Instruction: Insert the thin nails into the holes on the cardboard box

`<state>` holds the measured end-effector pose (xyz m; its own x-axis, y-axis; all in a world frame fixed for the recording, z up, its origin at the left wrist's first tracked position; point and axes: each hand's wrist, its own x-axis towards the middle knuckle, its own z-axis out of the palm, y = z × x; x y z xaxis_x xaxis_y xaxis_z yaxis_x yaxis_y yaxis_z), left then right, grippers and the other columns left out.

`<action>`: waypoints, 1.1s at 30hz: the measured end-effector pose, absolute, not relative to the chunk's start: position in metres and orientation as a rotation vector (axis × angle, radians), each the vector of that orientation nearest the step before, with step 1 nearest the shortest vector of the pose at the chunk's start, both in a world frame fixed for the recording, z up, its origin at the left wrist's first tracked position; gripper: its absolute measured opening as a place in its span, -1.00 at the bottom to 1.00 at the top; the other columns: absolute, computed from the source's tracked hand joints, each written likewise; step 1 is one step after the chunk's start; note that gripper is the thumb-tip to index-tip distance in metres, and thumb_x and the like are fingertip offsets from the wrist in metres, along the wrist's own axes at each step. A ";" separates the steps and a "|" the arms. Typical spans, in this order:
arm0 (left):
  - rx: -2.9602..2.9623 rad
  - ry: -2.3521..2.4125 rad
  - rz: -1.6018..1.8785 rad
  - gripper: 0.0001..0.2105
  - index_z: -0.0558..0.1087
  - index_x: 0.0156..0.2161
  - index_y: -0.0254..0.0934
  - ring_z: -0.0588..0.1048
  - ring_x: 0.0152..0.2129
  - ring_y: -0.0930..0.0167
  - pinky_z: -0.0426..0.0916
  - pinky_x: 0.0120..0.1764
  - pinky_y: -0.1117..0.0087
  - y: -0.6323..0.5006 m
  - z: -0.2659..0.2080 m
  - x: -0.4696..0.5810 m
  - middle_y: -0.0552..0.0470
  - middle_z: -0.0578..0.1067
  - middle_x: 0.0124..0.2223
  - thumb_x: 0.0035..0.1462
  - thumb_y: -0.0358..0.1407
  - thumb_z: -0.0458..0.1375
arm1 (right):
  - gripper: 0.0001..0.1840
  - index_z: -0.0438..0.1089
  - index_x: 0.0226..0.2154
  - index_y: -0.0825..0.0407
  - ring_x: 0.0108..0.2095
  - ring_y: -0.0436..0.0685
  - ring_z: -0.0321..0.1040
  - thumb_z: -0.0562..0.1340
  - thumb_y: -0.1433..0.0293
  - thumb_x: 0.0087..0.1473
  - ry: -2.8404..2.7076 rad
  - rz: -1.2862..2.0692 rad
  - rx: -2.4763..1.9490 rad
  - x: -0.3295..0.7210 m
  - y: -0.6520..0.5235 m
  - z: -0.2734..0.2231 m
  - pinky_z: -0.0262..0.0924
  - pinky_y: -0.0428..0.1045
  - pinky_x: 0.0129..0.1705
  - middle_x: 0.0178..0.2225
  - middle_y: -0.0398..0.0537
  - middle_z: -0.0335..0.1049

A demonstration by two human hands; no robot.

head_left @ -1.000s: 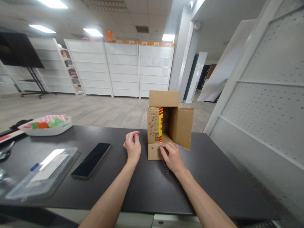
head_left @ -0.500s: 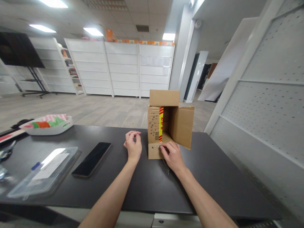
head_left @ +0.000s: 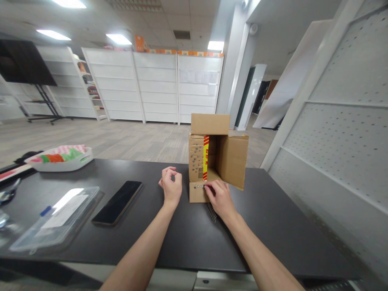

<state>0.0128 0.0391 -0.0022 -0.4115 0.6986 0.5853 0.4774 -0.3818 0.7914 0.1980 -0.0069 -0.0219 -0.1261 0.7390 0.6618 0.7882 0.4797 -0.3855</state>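
An open cardboard box [head_left: 234, 161] stands on the dark table, its mouth facing me. Small grey metal heads dot its left flap [head_left: 195, 155], beside a yellow and red tape strip [head_left: 205, 157]. A short row of similar heads runs along the lower flap [head_left: 198, 197]. At the right end of that row, my right hand [head_left: 220, 197] is closed in a pinch against the flap; whatever lies between the fingertips is hidden. Several thin metal rods [head_left: 211, 213] lie partly under this hand. My left hand [head_left: 171, 186] is curled left of the box, fingers toward the thumb, contents not visible.
Left of my arms lie a black phone [head_left: 118, 203] and a clear plastic case [head_left: 57, 218] with a paper label. A white basket [head_left: 65, 165] with colourful cloth sits at the far left. A perforated white panel [head_left: 342, 121] borders the table's right side.
My left hand has shifted very slightly to the right and curled a little more. My right hand stays pinched at the same place on the lower flap.
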 end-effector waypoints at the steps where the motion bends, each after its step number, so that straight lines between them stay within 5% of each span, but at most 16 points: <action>1: 1.595 1.634 1.893 -0.87 0.23 -0.56 -0.24 0.41 -0.21 0.38 0.21 -0.04 0.28 0.039 -0.002 0.013 0.03 0.42 -0.24 -0.02 -0.39 0.04 | -0.82 0.39 -0.28 -0.02 -0.24 0.13 0.30 0.08 0.35 0.20 -1.880 -0.073 -1.279 0.198 -0.007 -0.022 0.02 0.03 -0.18 -0.32 -0.05 0.42; 33: 1.592 1.633 1.898 -0.87 0.21 -0.57 -0.24 0.41 -0.25 0.39 0.21 -0.07 0.31 0.039 0.000 0.014 0.04 0.41 -0.27 -0.05 -0.40 0.04 | -0.85 0.37 -0.33 -0.01 -0.27 0.13 0.25 0.10 0.35 0.18 -1.826 -0.152 -1.393 0.197 -0.008 -0.020 -0.07 0.03 -0.21 -0.35 -0.08 0.39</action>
<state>0.0137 0.0386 -0.0002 -0.4135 0.6969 0.5859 0.4751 -0.3838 0.7918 0.1969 -0.0081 -0.0202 -0.0567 0.7514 0.6574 0.8496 0.3821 -0.3635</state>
